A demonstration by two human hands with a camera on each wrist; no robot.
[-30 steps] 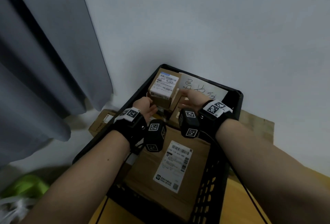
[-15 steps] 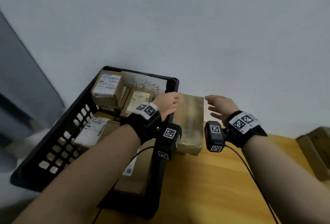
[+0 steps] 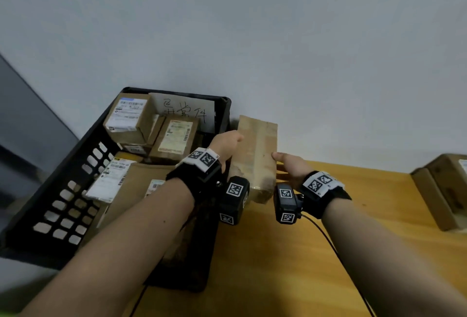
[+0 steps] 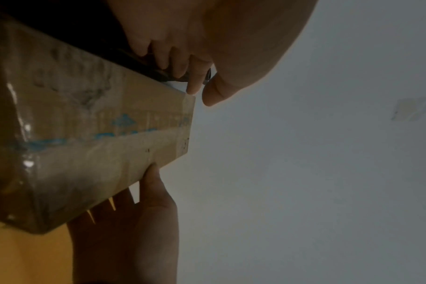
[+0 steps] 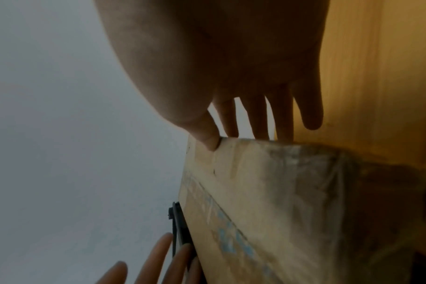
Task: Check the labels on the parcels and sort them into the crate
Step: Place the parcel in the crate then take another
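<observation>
A brown parcel (image 3: 255, 155) wrapped in clear tape lies on the wooden table (image 3: 278, 266), right beside the black crate (image 3: 226, 104) and against the wall. No label shows on its top. My left hand (image 3: 227, 143) has its fingers (image 4: 178, 63) tucked into the gap between crate wall and parcel (image 4: 85, 134), with the thumb just off the far corner. On the opposite side, my right hand (image 3: 288, 167) lays its thumb (image 5: 209, 142) on the top edge of the parcel (image 5: 268, 192), its fingers straight down that side. The crate holds several labelled parcels (image 3: 126, 117).
A handwritten paper sign (image 3: 187, 112) leans against the crate's back wall. Another cardboard parcel (image 3: 444, 190) sits at the table's right edge. A grey curtain (image 3: 25, 114) hangs at the far left. The white wall is close behind everything.
Both hands left the crate and swung right to the taped parcel on the table. The right hand closed the gap and now touches its right edge.
</observation>
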